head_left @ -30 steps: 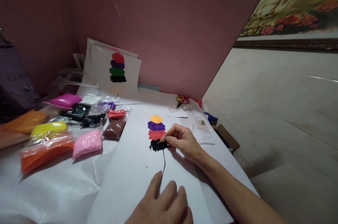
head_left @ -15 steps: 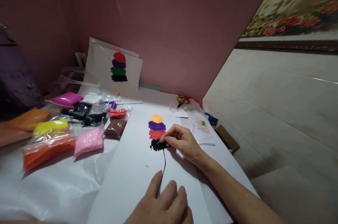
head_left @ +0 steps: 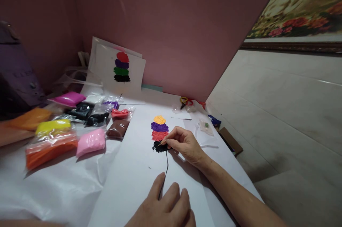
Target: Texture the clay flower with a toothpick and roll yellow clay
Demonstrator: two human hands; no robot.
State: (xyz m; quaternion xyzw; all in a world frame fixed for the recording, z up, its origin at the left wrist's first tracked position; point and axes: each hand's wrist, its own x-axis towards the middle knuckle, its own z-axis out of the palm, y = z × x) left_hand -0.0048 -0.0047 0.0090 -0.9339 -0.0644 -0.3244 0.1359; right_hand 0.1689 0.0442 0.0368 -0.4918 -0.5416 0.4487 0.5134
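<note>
My right hand point(head_left: 184, 145) pinches a toothpick point(head_left: 162, 143) between thumb and fingertips. The pick's tip touches the black clay point(head_left: 157, 147) at the bottom of a stack of coloured clay patches. Above the black are a coral-red patch point(head_left: 159, 135), a purple one point(head_left: 159, 127) and a yellow-orange one point(head_left: 159, 119), all textured. The patches lie on a white sheet point(head_left: 128, 170). My left hand point(head_left: 168, 204) rests on that sheet with its fingers apart, beside a thin black line point(head_left: 167, 163) running down from the black clay.
On the left lie several bags of coloured clay, including a pink one point(head_left: 91, 142) and a brown one point(head_left: 117, 128). Another person's arm point(head_left: 16, 132) reaches in there. A finished-looking sheet point(head_left: 104, 65) leans against the pink wall. Scissors point(head_left: 184, 103) lie at the back.
The view has shifted very slightly, so things sit a little farther right. My right hand keeps the toothpick at the black clay; my left hand has barely moved.
</note>
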